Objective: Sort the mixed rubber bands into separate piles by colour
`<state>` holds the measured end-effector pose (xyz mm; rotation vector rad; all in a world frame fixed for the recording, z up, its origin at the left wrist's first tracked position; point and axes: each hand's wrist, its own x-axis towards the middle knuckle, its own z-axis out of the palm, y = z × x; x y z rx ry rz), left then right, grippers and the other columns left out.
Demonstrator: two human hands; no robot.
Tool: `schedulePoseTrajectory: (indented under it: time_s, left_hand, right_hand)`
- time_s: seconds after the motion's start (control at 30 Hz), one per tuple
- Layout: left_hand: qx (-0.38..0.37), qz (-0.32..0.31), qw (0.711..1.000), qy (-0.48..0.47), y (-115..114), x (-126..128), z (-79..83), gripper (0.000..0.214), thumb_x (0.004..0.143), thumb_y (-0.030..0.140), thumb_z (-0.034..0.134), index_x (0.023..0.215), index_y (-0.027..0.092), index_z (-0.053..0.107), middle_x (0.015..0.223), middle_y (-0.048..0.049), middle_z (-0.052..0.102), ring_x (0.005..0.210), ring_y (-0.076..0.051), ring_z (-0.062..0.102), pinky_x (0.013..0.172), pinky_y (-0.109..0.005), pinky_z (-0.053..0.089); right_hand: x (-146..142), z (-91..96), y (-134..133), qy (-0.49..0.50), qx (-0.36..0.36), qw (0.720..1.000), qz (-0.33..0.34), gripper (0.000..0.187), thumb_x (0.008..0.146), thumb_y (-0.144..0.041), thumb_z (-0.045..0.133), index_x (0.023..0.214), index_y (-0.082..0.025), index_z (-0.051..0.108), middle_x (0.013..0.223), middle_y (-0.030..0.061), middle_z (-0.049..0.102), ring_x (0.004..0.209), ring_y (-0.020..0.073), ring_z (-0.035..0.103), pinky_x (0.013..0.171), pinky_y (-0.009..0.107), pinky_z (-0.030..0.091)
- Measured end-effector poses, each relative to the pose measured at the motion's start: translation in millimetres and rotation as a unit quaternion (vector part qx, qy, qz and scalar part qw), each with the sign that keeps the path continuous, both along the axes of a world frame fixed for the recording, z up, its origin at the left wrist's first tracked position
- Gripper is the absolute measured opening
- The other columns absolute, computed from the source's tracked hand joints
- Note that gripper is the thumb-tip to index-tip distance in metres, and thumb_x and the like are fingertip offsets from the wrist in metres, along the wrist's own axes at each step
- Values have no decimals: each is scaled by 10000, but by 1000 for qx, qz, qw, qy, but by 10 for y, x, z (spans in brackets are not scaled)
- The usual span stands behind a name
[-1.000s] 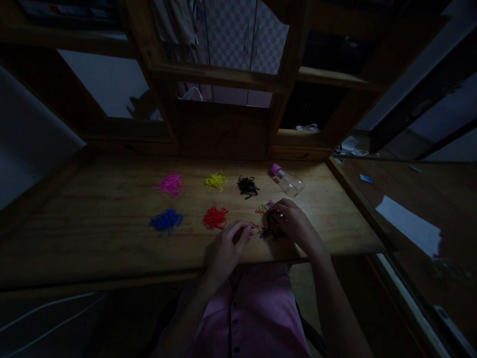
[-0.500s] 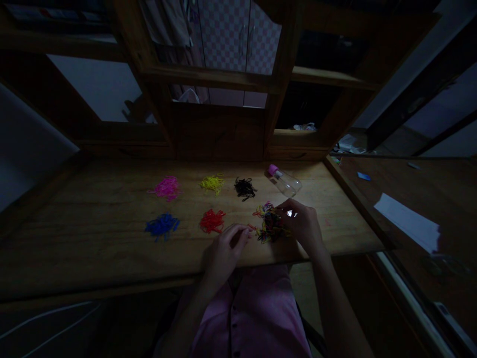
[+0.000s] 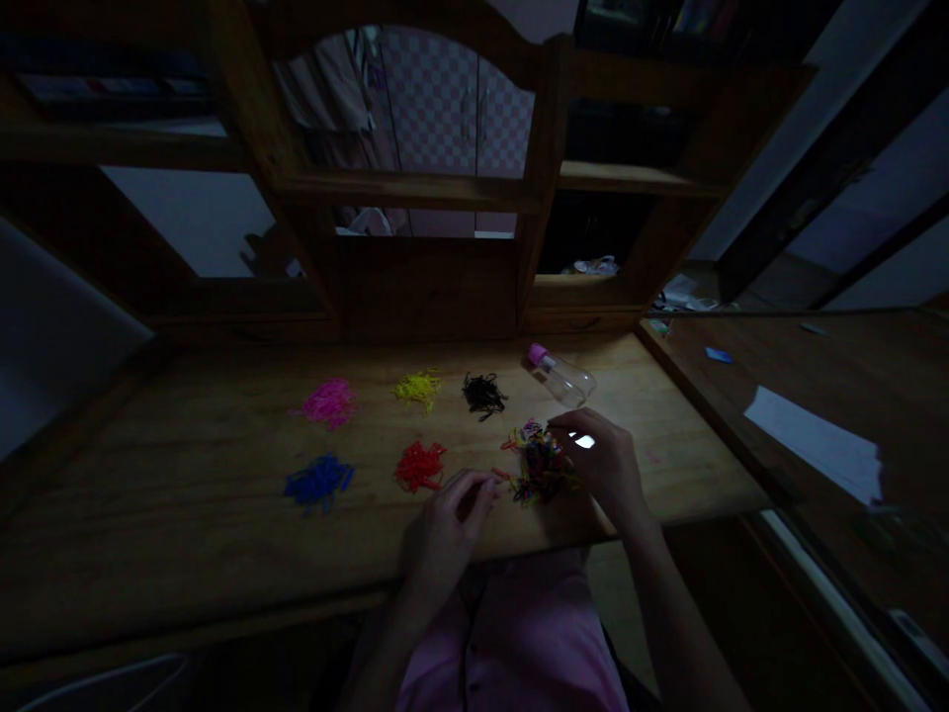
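Observation:
A mixed pile of coloured rubber bands (image 3: 540, 470) lies near the table's front edge, between my hands. My right hand (image 3: 602, 455) reaches over its right side, thumb and forefinger pinched on what looks like a dark rubber band. Left of the pile, my left hand (image 3: 454, 519) has its fingertips pressed together. A red band (image 3: 500, 475) lies by those fingertips; whether they hold anything is hidden. Single-colour heaps lie to the left: red bands (image 3: 420, 466), blue bands (image 3: 318, 481), pink bands (image 3: 329, 402), yellow bands (image 3: 418, 389) and black bands (image 3: 484, 394).
A clear bottle with a pink cap (image 3: 563, 378) lies on its side behind the mixed pile. Wooden shelving (image 3: 415, 188) rises along the table's back. At right, a lower surface holds white paper (image 3: 816, 443) and a small blue card (image 3: 718, 355).
The camera view has tilted up slightly, so the table sits lower in the picture. Both hands keep nearly the same places beside the mixed pile, fingers still pinched.

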<state>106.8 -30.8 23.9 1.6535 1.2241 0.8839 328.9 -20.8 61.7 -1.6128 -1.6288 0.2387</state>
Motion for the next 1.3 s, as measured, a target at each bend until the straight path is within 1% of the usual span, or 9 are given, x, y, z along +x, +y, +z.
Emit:
schedulePoseTrajectory:
  time_s: [0.2,0.33,0.5,0.57,0.67,0.77,0.83,1.03,1.3]
  left_hand:
    - [-7,-1,1000,-6,-5,-2,-15,223,938,379,481,938,238,654,921,-10,696,848,-167,653,770,-255,492]
    - [22,-4,1000,17,1,14,-11,207,933,370,492,921,237,650,938,-12,687,889,-174,644,801,-266,480]
    - [65,-6,997,44,1,47,-4,189,930,345,497,909,239,652,953,-12,678,913,-179,630,835,-282,468]
    - [72,-12,996,44,0,55,-10,193,934,341,489,909,239,651,952,-13,677,914,-179,629,828,-284,471]
    - [81,-10,995,50,0,63,-25,204,935,340,480,903,239,654,947,-21,681,909,-188,632,824,-295,478]
    - [87,2,994,62,0,66,-39,211,929,351,482,899,243,661,947,-23,687,892,-195,640,836,-309,485]
    - [91,6,994,65,0,65,-43,220,928,354,477,894,244,665,946,-24,689,891,-196,644,843,-315,490]
    - [97,6,994,44,2,62,-29,249,925,363,459,871,241,669,927,-39,702,899,-210,655,830,-325,512]
    - [118,12,992,35,9,79,-85,247,917,359,461,869,242,673,919,-35,702,895,-207,651,820,-322,505]
  right_hand:
    - [17,-14,-7,-8,10,1000,-22,3,808,-211,628,805,-212,627,846,31,676,766,194,621,712,293,463]
    - [29,-47,-16,-12,3,999,-38,46,805,-222,629,768,-210,605,770,9,667,695,174,602,651,270,436]
    - [42,-74,-59,0,-19,999,-38,95,838,-256,594,781,-216,658,724,3,684,599,159,593,560,252,413]
    - [49,-85,-80,11,-20,999,-23,130,857,-235,561,841,-225,690,793,12,711,640,169,625,584,258,442]
    - [58,-108,-108,38,-23,999,8,217,886,-207,512,978,-247,704,952,24,726,756,186,663,672,287,497]
    - [55,-138,-124,68,-32,997,26,288,895,-191,494,1115,-265,664,1038,28,711,831,193,669,726,313,526]
    - [45,-155,-127,80,-28,996,40,315,889,-179,498,1160,-259,637,1072,39,696,885,200,665,764,330,535]
    - [19,-175,-155,94,11,992,78,250,888,-186,504,1062,-245,673,1035,66,674,906,218,652,769,356,551]
    - [60,-223,-243,77,32,990,113,305,885,-161,476,1079,-270,684,1025,66,657,926,226,647,782,358,547]
